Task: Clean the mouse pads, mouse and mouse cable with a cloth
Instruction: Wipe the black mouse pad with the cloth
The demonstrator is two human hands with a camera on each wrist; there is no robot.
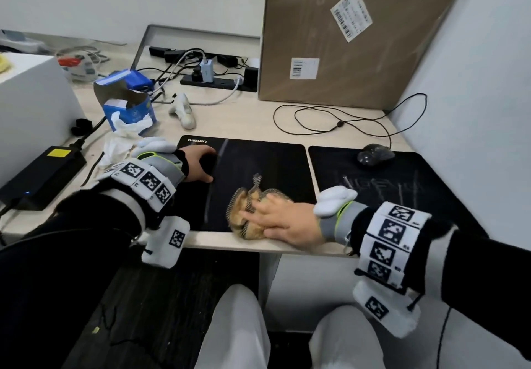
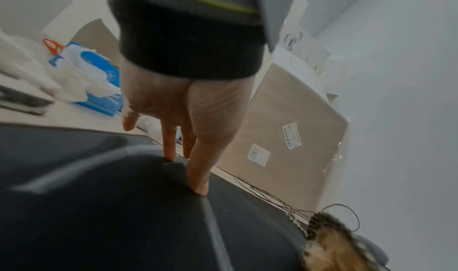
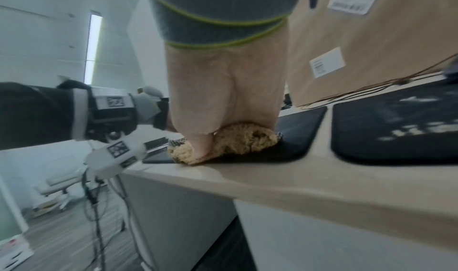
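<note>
Two black mouse pads lie side by side on the desk: the left pad (image 1: 258,167) and the right pad (image 1: 416,190). A dark mouse (image 1: 375,154) sits at the right pad's far edge, and its thin cable (image 1: 330,118) loops behind it. My right hand (image 1: 278,219) cups a bunched tan cloth (image 1: 247,219) and presses it on the left pad's near right corner. In the right wrist view my thumb digs into the cloth (image 3: 245,140). My left hand (image 1: 201,167) presses straight fingers (image 2: 171,150) on the left pad (image 2: 124,216), holding nothing.
A big cardboard box (image 1: 344,38) leans at the back right. A blue tissue box (image 1: 129,107), a white handle-shaped object (image 1: 184,110) and a power strip (image 1: 218,81) with plugs crowd the back left. A black power brick (image 1: 40,176) lies far left. The desk's front edge (image 1: 258,245) runs just below the cloth.
</note>
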